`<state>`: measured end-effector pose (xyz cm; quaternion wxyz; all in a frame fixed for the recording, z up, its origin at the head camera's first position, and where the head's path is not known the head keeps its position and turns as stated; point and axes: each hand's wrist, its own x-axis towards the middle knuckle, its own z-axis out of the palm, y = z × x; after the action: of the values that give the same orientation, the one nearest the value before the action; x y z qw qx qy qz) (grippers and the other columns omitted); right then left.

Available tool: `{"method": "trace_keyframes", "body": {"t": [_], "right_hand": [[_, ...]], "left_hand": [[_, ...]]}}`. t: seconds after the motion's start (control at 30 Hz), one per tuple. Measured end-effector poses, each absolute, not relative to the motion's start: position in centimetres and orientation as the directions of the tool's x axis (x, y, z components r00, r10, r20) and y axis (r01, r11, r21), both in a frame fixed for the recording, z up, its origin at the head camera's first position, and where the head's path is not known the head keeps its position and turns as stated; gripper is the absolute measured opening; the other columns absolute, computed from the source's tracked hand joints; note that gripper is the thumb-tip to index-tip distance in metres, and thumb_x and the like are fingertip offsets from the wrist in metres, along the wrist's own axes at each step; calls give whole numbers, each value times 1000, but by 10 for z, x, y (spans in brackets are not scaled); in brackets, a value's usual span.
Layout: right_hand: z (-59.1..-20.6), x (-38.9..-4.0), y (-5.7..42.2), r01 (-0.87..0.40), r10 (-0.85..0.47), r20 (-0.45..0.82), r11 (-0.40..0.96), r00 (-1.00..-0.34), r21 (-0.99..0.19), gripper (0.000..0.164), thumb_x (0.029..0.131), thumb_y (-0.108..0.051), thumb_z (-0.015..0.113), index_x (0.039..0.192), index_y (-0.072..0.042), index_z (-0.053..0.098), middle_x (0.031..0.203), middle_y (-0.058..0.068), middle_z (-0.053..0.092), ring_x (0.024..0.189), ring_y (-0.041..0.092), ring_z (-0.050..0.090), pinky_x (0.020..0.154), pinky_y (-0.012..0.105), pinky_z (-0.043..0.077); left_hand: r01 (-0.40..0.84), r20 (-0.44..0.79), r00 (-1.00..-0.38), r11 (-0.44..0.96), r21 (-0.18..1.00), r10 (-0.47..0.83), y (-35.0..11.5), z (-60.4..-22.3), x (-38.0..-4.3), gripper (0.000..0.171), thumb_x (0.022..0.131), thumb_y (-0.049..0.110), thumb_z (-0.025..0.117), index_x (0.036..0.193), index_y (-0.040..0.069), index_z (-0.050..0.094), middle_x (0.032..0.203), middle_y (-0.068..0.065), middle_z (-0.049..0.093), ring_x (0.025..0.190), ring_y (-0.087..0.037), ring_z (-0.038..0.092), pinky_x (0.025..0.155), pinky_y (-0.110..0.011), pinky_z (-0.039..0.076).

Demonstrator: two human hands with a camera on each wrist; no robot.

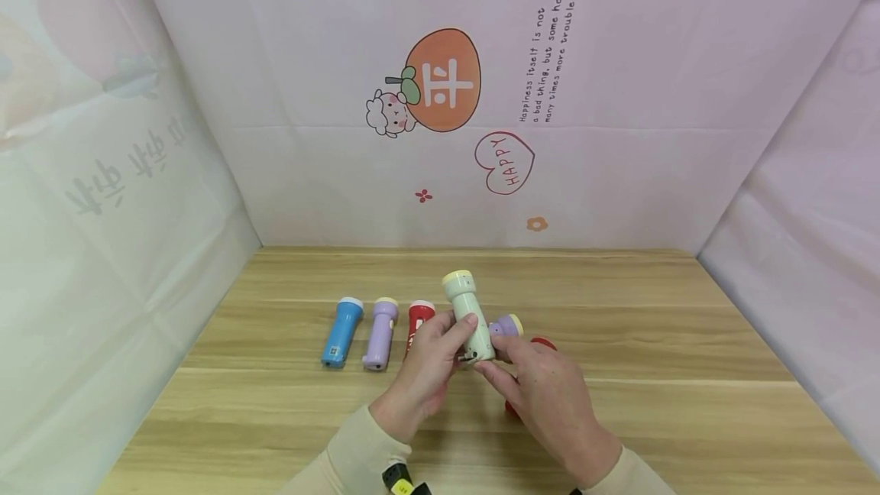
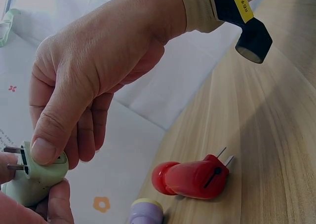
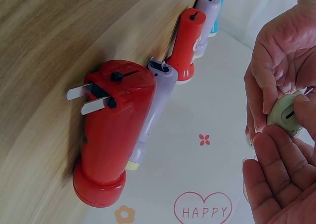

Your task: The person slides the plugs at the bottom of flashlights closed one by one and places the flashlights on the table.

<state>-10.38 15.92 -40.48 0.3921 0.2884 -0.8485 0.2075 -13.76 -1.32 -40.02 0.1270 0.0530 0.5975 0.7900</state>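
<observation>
My left hand (image 1: 421, 369) grips a pale green flashlight (image 1: 465, 302) with a cream rim, held above the table with its lamp end pointing away. At its tail end, my right hand (image 1: 560, 397) pinches the base, the thumb pressed on the end face, as the left wrist view shows. Two metal prongs (image 2: 14, 167) stick out of that tail. Beneath the right hand lies a red flashlight (image 3: 118, 125) with its prongs out, mostly hidden in the head view. Beside it is a purple flashlight (image 1: 507, 325), partly covered by the hands.
Left of the hands, a blue flashlight (image 1: 341, 333), a purple flashlight (image 1: 381, 334) and a red flashlight (image 1: 421, 315) lie in a row on the wooden table (image 1: 275, 418). Printed white cloth (image 1: 330, 174) walls the back and both sides.
</observation>
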Motion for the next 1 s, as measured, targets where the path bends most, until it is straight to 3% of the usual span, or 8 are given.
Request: {"method": "trace_keyframes", "body": {"t": [0.5, 0.6, 0.7, 0.77, 1.0], "right_hand": [[-404, -104, 159, -650, -332, 779, 750, -532, -124, 55, 103, -56, 49, 106, -8, 75, 91, 0, 81, 74, 10, 75, 56, 28, 56], [-404, -103, 159, -649, -335, 773, 751, -538, -126, 42, 96, -48, 70, 107, -8, 75, 92, 0, 81, 75, 10, 75, 57, 28, 56], [-404, -103, 159, -639, -337, 768, 760, -545, -120, 39, 80, -32, 89, 107, -8, 75, 92, -1, 81, 75, 10, 75, 57, 27, 56], [-404, -102, 159, -631, -336, 766, 768, -548, -115, 41, 73, -26, 92, 106, -8, 75, 92, -1, 81, 75, 9, 75, 57, 26, 55], [-404, -102, 159, -626, -340, 762, 773, -551, -108, 41, 73, -25, 93, 106, -7, 76, 91, -1, 81, 74, 9, 75, 57, 26, 55]], "left_hand": [[-136, -60, -961, -272, 953, 269, -13, -400, -137, 50, 106, 32, 60, 138, -7, 55, 117, -11, 66, 100, -16, 62, 86, -26, 52], [-134, -57, -961, -276, 952, 270, -13, -400, -137, 50, 106, 32, 60, 137, -7, 55, 117, -11, 66, 100, -16, 63, 86, -26, 52], [-132, -55, -961, -276, 952, 271, -14, -399, -137, 49, 106, 31, 60, 137, -7, 55, 118, -12, 66, 100, -16, 63, 86, -27, 52], [-132, -55, -961, -276, 952, 270, -14, -399, -137, 49, 107, 31, 59, 137, -7, 55, 118, -13, 67, 100, -16, 64, 86, -27, 52], [-134, -58, -962, -277, 952, 266, -14, -399, -137, 48, 107, 31, 59, 137, -7, 55, 115, -11, 67, 99, -15, 64, 84, -27, 51]]}}
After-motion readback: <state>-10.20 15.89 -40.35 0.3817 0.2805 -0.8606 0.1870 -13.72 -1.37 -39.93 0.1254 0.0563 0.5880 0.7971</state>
